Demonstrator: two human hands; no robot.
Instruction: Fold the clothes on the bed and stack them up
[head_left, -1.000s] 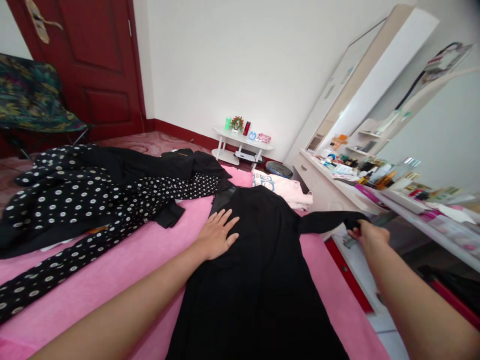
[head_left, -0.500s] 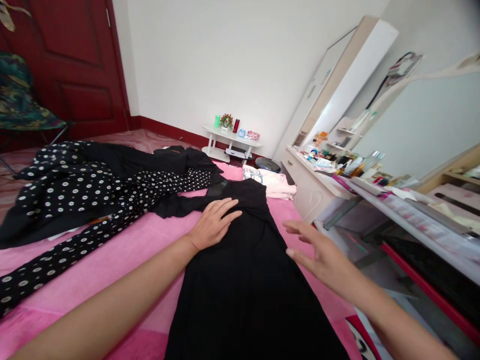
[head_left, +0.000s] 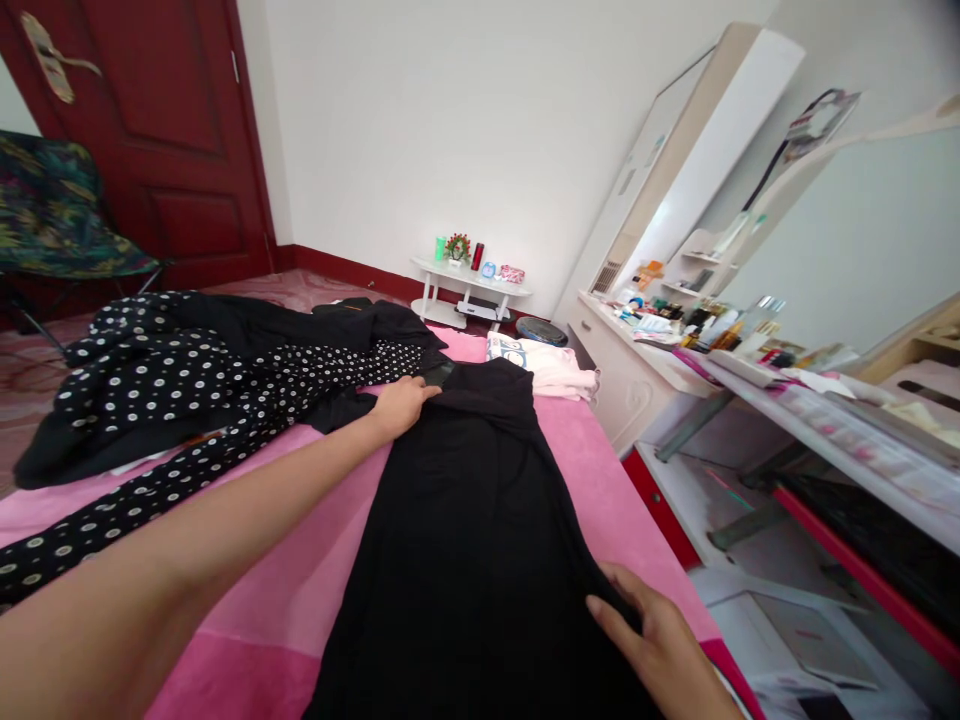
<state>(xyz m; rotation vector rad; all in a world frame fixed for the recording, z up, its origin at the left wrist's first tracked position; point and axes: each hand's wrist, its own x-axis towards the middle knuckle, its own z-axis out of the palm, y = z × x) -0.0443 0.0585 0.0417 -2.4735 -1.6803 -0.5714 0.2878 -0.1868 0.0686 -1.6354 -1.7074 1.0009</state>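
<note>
A long black garment (head_left: 480, 520) lies spread on the pink bed cover (head_left: 262, 570), widening toward me. At its far left edge, my left hand (head_left: 403, 407) has its fingers closed on the cloth. Nearer to me, the garment's right edge is pinched in my right hand (head_left: 651, 632), thumb on top and fingers partly hidden beneath the fabric. Black clothing with white polka dots (head_left: 187, 390) lies in a loose heap to the left. Folded pale pink clothing (head_left: 555, 368) sits beyond the garment's far right end.
A dressing table (head_left: 637, 345) crowded with bottles stands along the right, beside a long shelf (head_left: 847, 440). A small white stand (head_left: 469, 275) with a potted plant is by the far wall. At the left are a patterned folding chair (head_left: 67, 215) and a red door (head_left: 157, 130).
My left hand has gone from lying flat on the garment to closing on its left edge. My right hand has come down and nearer, taking hold of the right edge.
</note>
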